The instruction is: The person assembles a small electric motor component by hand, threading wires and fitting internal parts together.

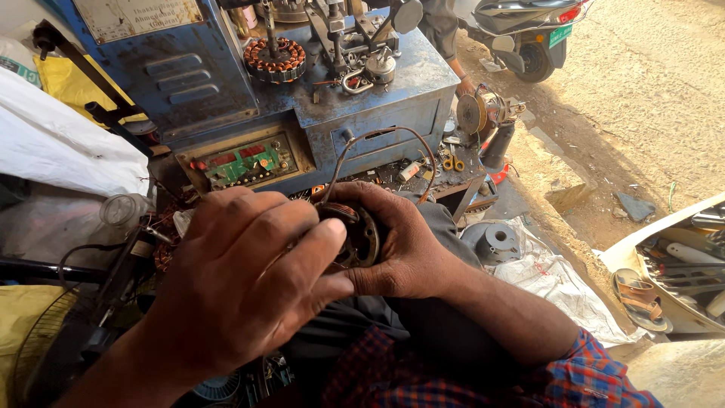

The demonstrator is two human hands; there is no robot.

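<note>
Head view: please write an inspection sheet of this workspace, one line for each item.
Surface: blue metal machine, dusty, worn paint.
Job's things: round motor part with copper winding, gripped between both hands over the lap.
Clutter: second wound motor core on the machine; scissors; grey pulley on a white sack.
Grippers: left hand and right hand both closed on the part.
Cables: one wire loops from the part up to the machine.
Surroundings: dirt ground, parked scooter, sandals.

Roadside repair workshop: blue winding machine, copper-wound stators.
</note>
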